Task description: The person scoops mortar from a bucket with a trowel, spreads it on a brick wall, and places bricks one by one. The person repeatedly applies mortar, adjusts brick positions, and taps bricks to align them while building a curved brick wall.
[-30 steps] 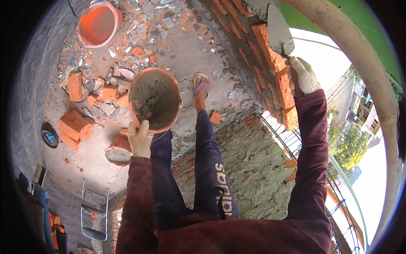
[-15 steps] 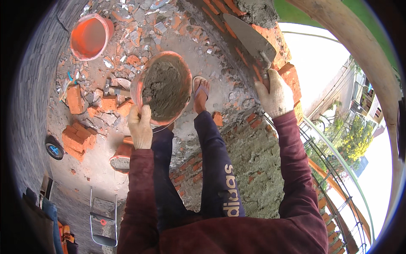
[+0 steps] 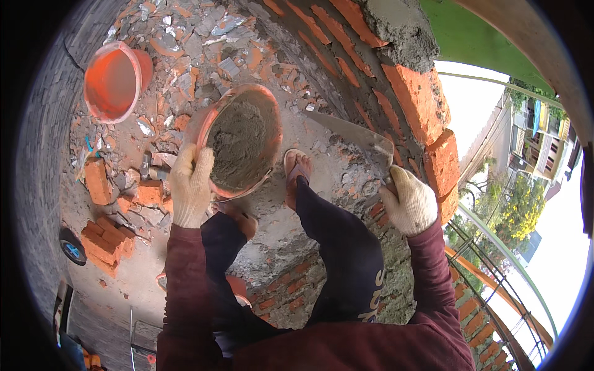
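Your orange pan [image 3: 242, 142] holds grey mortar [image 3: 238, 139]; an orange bucket [image 3: 112, 79] stands on the rubble floor beyond it. Your gloved left hand [image 3: 190, 188] grips the pan's near rim, fingers clamped. Your gloved right hand [image 3: 409, 201], fingers wrapped around its handle, points the trowel [image 3: 351, 131] toward the pan, beside the brick wall [image 3: 421, 99].

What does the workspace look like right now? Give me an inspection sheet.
Surface: dusty floor below, strewn with rubble.
Job's things: mortar pan, filled; trowel, blade pointing toward the pan; brick wall with wet mortar on top.
Clutter: broken bricks, orange bucket.
Grippers: left hand gloved, grips pan rim; right hand gloved, grips trowel.
Cables: nothing seen.
Surroundings: railing, trees, buildings beyond.
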`<state>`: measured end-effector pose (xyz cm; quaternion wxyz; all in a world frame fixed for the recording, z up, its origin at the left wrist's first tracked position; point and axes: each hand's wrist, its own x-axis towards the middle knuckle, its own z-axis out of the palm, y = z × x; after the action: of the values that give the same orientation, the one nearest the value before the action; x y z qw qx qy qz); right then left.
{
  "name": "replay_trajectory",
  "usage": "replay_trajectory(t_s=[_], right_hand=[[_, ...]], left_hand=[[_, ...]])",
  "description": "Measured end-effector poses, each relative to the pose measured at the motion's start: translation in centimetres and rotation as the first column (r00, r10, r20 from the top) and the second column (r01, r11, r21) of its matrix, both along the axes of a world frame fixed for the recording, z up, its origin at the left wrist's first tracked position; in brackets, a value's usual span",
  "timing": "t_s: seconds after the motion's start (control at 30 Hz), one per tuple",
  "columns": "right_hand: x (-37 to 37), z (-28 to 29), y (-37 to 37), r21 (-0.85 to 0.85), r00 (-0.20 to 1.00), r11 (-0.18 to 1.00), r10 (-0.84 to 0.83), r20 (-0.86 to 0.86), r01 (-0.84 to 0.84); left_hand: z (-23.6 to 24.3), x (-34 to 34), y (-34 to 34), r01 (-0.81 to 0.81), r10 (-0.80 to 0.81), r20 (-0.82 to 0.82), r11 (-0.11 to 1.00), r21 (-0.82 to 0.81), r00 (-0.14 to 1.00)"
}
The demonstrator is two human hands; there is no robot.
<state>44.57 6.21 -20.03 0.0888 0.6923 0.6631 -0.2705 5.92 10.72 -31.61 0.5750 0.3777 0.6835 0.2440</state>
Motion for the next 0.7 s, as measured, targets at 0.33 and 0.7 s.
replay_trajectory(t_s=[0.33,0.7], right_hand=[[-7.3,-11.9,9.2,0.155,0.830,0.816,0.542,0.131,-0.558],[-11.3,-17.7,11.8,0.092,0.786,0.797,0.558,0.267,-0.597]], left_hand=[[-3.7,-2.2,8.9,0.353,-0.312,-0.222,0.918,0.180,0.924],[-11.7,-8.0,14.0,0.552,-0.491,-0.266,0.792,0.261,0.830]])
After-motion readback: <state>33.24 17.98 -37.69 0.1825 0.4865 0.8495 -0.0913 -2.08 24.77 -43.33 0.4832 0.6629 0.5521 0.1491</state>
